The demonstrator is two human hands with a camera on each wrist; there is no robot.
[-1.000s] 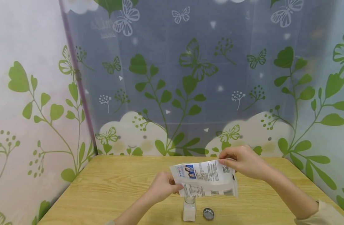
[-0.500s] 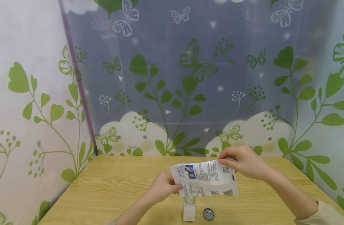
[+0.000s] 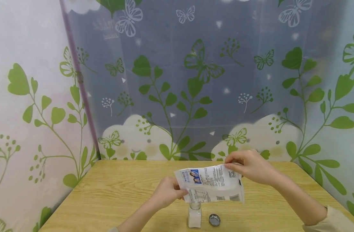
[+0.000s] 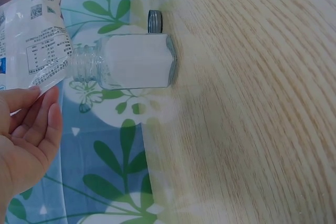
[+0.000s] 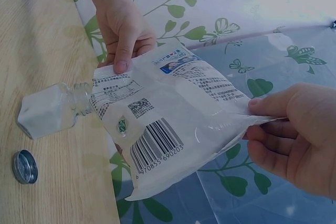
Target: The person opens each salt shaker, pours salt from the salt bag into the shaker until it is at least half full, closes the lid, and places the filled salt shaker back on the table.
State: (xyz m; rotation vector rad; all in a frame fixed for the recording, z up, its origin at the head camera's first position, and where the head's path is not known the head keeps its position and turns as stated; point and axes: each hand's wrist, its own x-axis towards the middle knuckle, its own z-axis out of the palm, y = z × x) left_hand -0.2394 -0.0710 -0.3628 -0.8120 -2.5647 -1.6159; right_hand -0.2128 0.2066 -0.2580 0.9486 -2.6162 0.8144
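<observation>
A white printed plastic bag (image 3: pixel 213 182) is held tilted between my two hands. My left hand (image 3: pixel 166 193) pinches its left edge between thumb and fingers. At the upper right corner, my right hand (image 3: pixel 252 167) grips the bag the same way. Below it a small glass jar (image 4: pixel 137 61) stands upright on the table, largely filled with white contents. The bag's lower edge overlaps the jar's mouth in the wrist views; whether they touch I cannot tell. A silvery screw lid (image 5: pixel 25 167) lies on the table to the right of the jar.
The wood-grain table (image 3: pixel 122 193) reaches back to a blue-grey printed cloth wall (image 3: pixel 171 80). Pale walls with green leaf prints close in on the left and right. Jar and lid both sit near the table's front edge.
</observation>
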